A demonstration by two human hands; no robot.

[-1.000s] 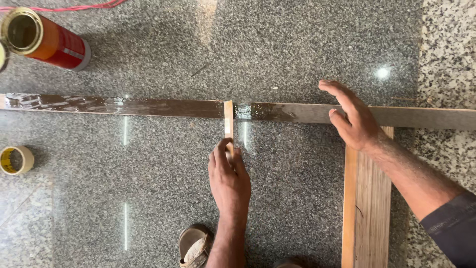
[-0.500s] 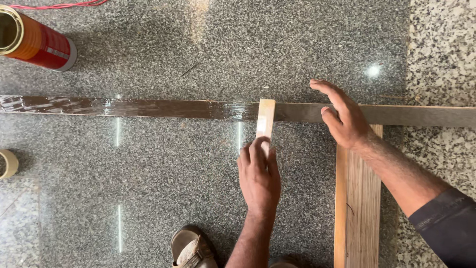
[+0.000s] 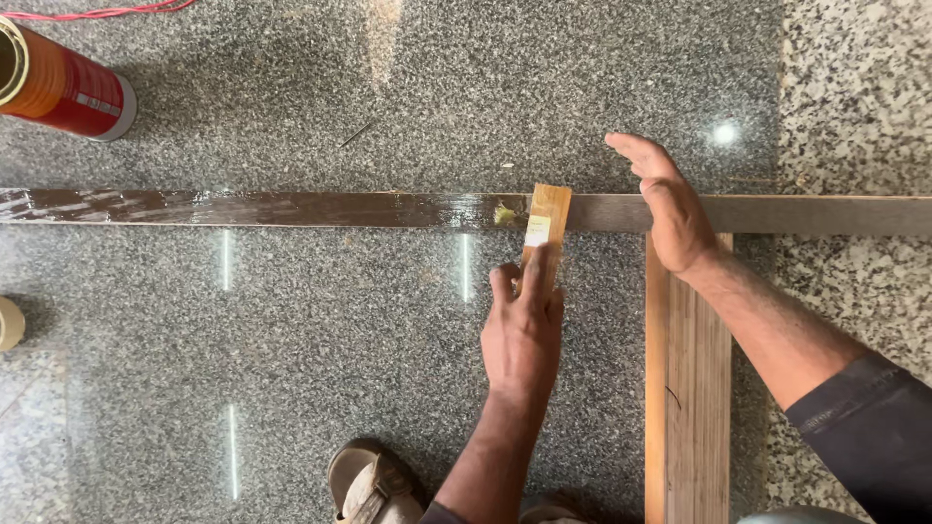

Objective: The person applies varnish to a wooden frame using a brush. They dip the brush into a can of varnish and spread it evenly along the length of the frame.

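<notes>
Strip (image 3: 291, 209) was my reference: left hand (image 3: 522, 335) pinched wooden spreader (image 3: 546, 228) lying across it; right hand (image 3: 670, 209) pressed it flat, fingers extended, gripping nothing.

A long dark wooden strip (image 3: 291, 209) lies on a polished, speckled grey granite floor (image 3: 340, 369), its left stretch wet and glossy, its right end dull and matt. The left hand (image 3: 524, 330) holds a small bare wooden stick (image 3: 546, 228), pale and smooth, smeared with yellowish paste. A raw wooden plank (image 3: 687, 388) shows plain grain. A red can (image 3: 63, 87) has a shiny painted surface. The sleeve (image 3: 864, 427) is dark cloth.
</notes>
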